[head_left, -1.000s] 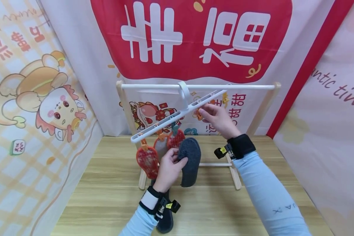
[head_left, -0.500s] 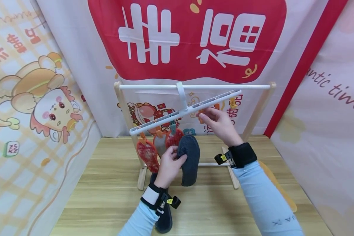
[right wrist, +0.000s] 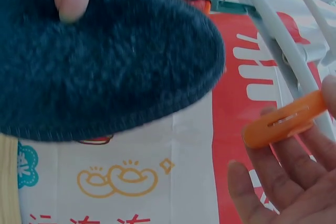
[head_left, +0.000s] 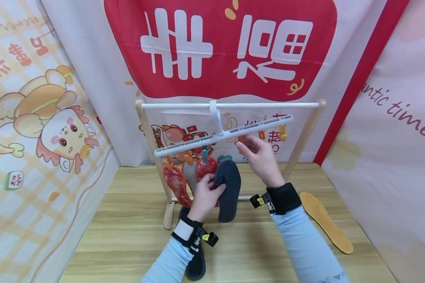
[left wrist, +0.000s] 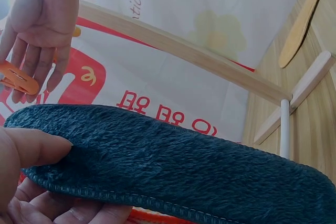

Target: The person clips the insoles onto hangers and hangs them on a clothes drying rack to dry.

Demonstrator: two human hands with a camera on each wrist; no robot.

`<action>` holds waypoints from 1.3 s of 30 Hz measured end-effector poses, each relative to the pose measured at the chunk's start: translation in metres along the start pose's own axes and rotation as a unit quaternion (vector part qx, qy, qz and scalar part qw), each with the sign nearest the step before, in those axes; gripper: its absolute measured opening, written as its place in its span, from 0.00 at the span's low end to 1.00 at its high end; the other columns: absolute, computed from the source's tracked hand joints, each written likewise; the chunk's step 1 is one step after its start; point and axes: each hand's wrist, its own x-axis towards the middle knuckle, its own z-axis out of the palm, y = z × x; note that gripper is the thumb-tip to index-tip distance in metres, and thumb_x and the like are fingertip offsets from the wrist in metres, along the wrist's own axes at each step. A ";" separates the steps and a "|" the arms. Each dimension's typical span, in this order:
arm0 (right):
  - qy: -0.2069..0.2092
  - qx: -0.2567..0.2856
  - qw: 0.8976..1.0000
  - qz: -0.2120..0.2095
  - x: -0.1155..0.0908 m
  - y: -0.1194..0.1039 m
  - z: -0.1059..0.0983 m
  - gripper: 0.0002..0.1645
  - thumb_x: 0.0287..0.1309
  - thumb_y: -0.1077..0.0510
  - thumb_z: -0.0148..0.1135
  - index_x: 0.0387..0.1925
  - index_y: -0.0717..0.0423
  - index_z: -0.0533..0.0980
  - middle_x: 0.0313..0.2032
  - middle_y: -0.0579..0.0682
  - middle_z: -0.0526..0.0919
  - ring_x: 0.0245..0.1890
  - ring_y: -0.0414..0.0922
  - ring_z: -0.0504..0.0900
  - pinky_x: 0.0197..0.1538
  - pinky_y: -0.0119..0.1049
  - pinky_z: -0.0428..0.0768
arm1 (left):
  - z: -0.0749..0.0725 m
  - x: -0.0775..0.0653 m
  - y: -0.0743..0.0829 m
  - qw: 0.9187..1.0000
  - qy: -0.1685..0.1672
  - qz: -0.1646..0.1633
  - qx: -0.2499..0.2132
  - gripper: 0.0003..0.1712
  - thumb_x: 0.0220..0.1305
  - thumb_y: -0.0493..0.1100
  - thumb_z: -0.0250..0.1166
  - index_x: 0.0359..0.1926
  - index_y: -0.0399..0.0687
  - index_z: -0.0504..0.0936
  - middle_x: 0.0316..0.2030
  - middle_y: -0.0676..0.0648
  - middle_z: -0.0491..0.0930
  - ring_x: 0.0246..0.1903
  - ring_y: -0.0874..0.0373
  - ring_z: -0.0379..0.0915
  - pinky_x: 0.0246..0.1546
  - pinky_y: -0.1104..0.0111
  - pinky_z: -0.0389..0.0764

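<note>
A dark blue fuzzy insole (head_left: 229, 192) is pinched between the thumb and fingers of my left hand (head_left: 206, 196), its long end pointing down. My right hand (head_left: 262, 159) pinches an orange clothespin (right wrist: 283, 121) under the white clip hanger (head_left: 226, 135); the right wrist view has thumb and fingers on either side of it. A gap separates the clothespin from the rounded end of the insole. Left of my left hand, two red insoles (head_left: 175, 181) and a grey one (head_left: 189, 173) hang from orange and teal clothespins (head_left: 205, 154), partly overlapping.
The hanger hooks over the white rod (head_left: 269, 105) of a wooden rack (head_left: 301, 137). An orange (head_left: 261, 134) and a yellow clothespin (head_left: 282, 133) hang at its right end. Another dark insole (head_left: 195, 263) lies under my left forearm, a tan insole (head_left: 326, 222) at the table's right.
The hanger has swung, its right end coming lower and forward. My right hand has dropped slightly with the clothespin. The tan insole has come out from behind the right sleeve; my left hand stays nearly still.
</note>
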 end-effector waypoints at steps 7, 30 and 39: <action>0.043 0.020 0.999 -0.012 -0.003 0.001 0.012 0.37 0.56 0.35 0.59 0.59 0.54 0.78 0.46 0.53 0.85 0.44 0.43 0.84 0.44 0.29 0.81 | 0.004 0.006 -0.001 1.000 -0.010 -0.010 0.002 0.22 0.62 0.46 0.65 0.55 0.45 0.75 0.49 0.41 0.84 0.47 0.52 0.84 0.42 0.66 0.84; 0.143 0.090 0.986 -0.012 -0.002 0.001 0.030 0.24 0.60 0.47 0.59 0.48 0.59 0.84 0.38 0.57 0.88 0.33 0.32 0.82 0.38 0.25 0.77 | 0.017 0.024 -0.001 0.999 -0.028 0.021 0.003 0.19 0.61 0.42 0.66 0.52 0.41 0.76 0.42 0.38 0.86 0.31 0.59 0.82 0.33 0.70 0.82; 0.170 0.131 0.977 0.014 -0.002 -0.002 0.032 0.26 0.59 0.44 0.59 0.48 0.59 0.84 0.38 0.57 0.88 0.38 0.32 0.84 0.50 0.30 0.79 | 0.020 0.025 0.003 0.999 -0.032 0.024 0.005 0.20 0.61 0.42 0.66 0.53 0.40 0.77 0.43 0.39 0.86 0.40 0.54 0.84 0.38 0.69 0.83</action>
